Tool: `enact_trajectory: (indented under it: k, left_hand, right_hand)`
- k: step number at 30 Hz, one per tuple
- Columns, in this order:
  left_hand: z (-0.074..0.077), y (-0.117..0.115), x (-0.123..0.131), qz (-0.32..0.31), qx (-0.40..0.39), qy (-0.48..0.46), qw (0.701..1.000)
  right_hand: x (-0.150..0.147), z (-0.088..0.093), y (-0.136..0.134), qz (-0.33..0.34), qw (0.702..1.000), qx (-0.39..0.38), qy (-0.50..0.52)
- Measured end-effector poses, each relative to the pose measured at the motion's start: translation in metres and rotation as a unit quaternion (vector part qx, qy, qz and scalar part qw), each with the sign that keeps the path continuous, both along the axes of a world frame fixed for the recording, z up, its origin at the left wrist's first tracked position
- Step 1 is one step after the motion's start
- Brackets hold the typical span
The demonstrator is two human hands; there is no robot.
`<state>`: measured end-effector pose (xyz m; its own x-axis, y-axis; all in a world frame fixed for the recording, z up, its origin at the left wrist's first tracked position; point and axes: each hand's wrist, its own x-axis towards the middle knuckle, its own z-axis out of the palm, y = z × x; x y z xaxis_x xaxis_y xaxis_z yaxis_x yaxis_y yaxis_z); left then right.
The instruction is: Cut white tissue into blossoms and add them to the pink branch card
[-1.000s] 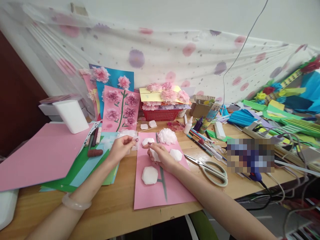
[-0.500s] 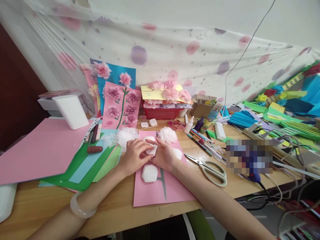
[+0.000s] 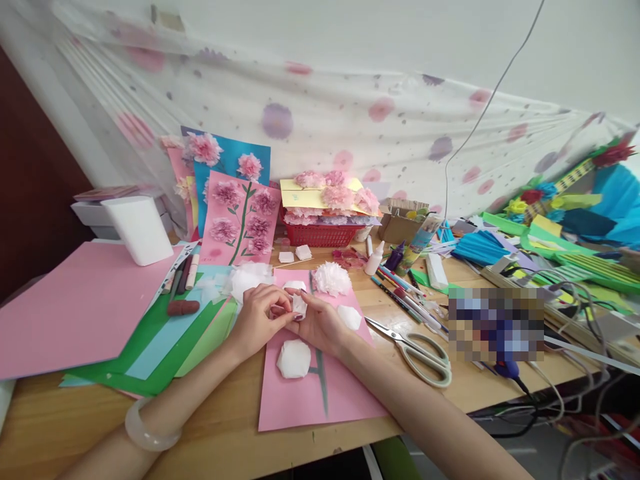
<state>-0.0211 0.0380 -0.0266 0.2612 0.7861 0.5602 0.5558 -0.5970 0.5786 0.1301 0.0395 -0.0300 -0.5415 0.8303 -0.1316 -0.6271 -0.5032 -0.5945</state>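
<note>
Both hands meet over a pink sheet (image 3: 287, 403) that has a dark green stem painted on it. My right hand (image 3: 323, 323) holds a small folded wad of white tissue paper (image 3: 299, 305) between thumb and fingers. Fingertips of my left hand (image 3: 263, 315) pinch at the same wad from the left. On the sheet lie flat white tissue-paper rounds (image 3: 293, 359), one just below the hands and another beyond the right wrist. A fluffed white paper flower (image 3: 331, 278) sits at the sheet's far end. Loose white tissue (image 3: 250, 279) lies behind my left hand.
Scissors (image 3: 417, 350) rest right of the sheet, near pencils (image 3: 410, 300) and a white glue bottle (image 3: 375, 259). A red basket (image 3: 320, 235) of paper flowers stands behind. Coloured paper (image 3: 95, 293) covers the left side. Cables and a blurred patch (image 3: 495, 323) are at right.
The view has tilted slightly, so the scene sits a little lower. My fingers have shifted on the tissue wad, which shows more clearly between them.
</note>
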Motion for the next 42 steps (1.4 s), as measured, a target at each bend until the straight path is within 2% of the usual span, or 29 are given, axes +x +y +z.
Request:
enact_trajectory:
  k: [7, 12, 16, 21, 24, 27, 29, 30, 31, 33, 34, 36, 38, 42]
  left_hand:
    - [0.002, 0.002, -0.001, -0.020, -0.040, -0.045, 0.998]
    - [0.005, 0.003, -0.004, -0.030, -0.073, -0.092, 0.993]
    - [0.004, 0.004, -0.007, -0.017, -0.105, -0.131, 0.986]
    - [0.004, 0.006, -0.007, 0.036, -0.134, -0.179, 0.974]
    - [0.002, 0.018, -0.019, 0.095, -0.121, -0.225, 0.962]
    - [0.000, 0.035, -0.041, 0.196, -0.082, -0.253, 0.944]
    - [0.002, 0.040, -0.051, 0.250, -0.016, -0.193, 0.949]
    - [0.003, 0.040, -0.053, 0.249, 0.025, -0.163, 0.954]
    - [0.006, 0.037, -0.051, 0.222, 0.054, -0.131, 0.965]
    - [0.010, 0.027, -0.041, 0.114, 0.078, -0.053, 0.989]
    - [0.011, 0.020, -0.034, 0.055, 0.086, -0.007, 0.995]
    - [0.010, 0.010, -0.021, -0.014, 0.081, 0.073, 0.994]
    - [0.007, 0.003, -0.012, -0.034, 0.076, 0.113, 0.990]
    - [0.001, 0.001, -0.009, -0.040, 0.076, 0.129, 0.988]
  right_hand:
    - [0.002, -0.004, 0.003, -0.022, 1.000, 0.004, -0.007]
    - [0.003, -0.004, 0.005, -0.037, 0.999, -0.022, -0.003]
    - [0.004, -0.003, 0.006, -0.043, 0.998, -0.036, 0.000]
    - [0.005, -0.001, 0.005, -0.043, 0.998, -0.048, -0.010]
    - [0.005, 0.001, 0.004, -0.037, 0.998, -0.047, -0.007]
    - [0.005, 0.003, 0.004, -0.027, 0.998, -0.048, 0.005]
    - [0.006, 0.004, 0.003, -0.018, 0.998, -0.052, 0.010]
    - [0.006, 0.005, 0.003, -0.015, 0.998, -0.053, 0.015]
    - [0.006, 0.005, 0.003, -0.010, 0.998, -0.051, 0.020]
    - [0.005, 0.004, 0.003, -0.003, 0.999, -0.041, 0.032]
    - [0.005, 0.003, 0.003, 0.002, 0.999, -0.034, 0.036]
    - [0.004, 0.002, 0.003, 0.015, 0.999, -0.018, 0.042]
    - [0.003, 0.001, 0.003, 0.032, 0.998, -0.004, 0.045]
    - [0.003, 0.001, 0.002, 0.046, 0.998, 0.009, 0.050]
